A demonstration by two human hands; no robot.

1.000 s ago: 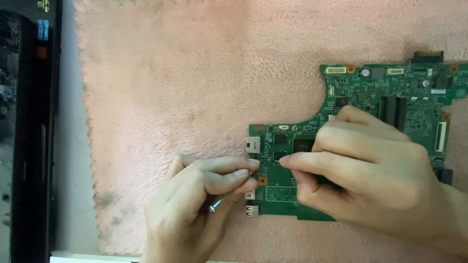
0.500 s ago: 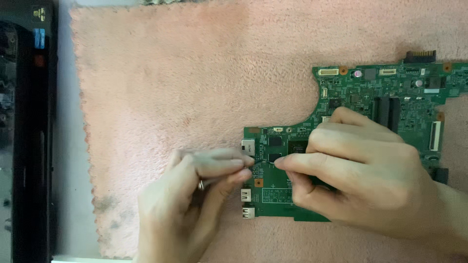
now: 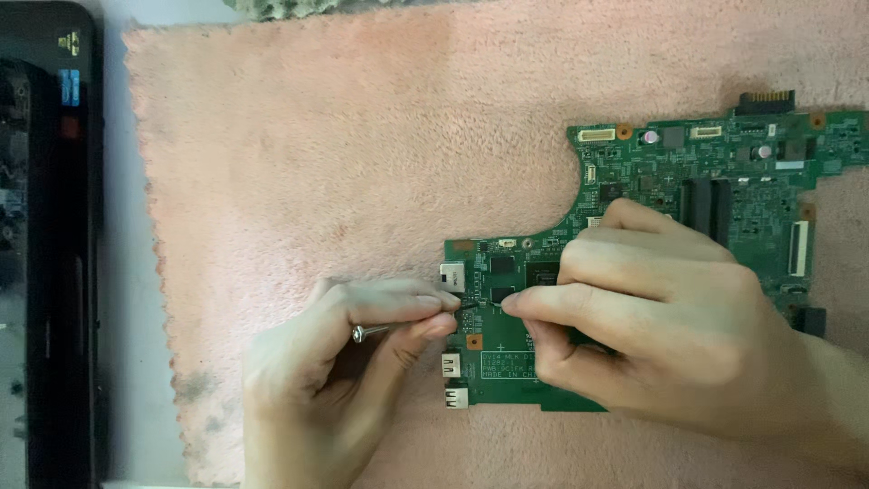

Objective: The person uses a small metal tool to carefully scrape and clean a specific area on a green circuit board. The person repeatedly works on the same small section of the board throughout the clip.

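Pinching a thin metal tool point(image 3: 380, 330) lying left-right, tip toward the circuit board point(image 3: 688, 181), left hand point(image 3: 335, 371) grip clamped.

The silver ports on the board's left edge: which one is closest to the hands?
The top port, a silver box above the other two. The left hand has fingertips right beside it; the two lower ports sit apart, below.

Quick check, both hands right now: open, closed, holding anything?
Left hand: closed, pinching a thin metal tool against the green circuit board.
Right hand: closed, fingertips pressed on the board; whether it holds anything cannot be told.
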